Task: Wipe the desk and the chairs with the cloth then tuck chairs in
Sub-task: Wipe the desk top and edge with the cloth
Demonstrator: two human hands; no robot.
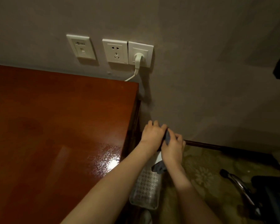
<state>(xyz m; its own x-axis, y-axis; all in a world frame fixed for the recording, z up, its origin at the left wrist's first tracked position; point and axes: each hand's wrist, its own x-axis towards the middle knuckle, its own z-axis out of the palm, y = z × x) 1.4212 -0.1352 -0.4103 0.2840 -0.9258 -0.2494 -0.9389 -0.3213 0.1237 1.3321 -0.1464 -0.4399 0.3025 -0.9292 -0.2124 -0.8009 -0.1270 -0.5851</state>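
Grey wall point(200, 62) fills the upper part of the view, and on it are three white plates in a row. The middle one is a free socket point(116, 51) and the right one carries a white plug point(138, 59), whose cable goes down behind the desk point(55, 118). This desk is of red-brown glossy wood, it takes the left side and has a bright reflection near its right edge.

Both hands are just beside that right edge, lower than the top and above the patterned carpet point(205, 167). The left hand point(153, 133) has its fingers curled around the upper part of the grey-blue cloth point(168, 137). The right hand point(172, 149) touches it and grips the same cloth from the other side, and one end of the cloth hangs down under the right wrist.

Under the forearms lies a clear plastic thing point(145, 189) with a diamond pattern; what it is I cannot tell. At the lower right stands a chair point(238, 181) with a chrome arm and dark seat, well apart from the desk
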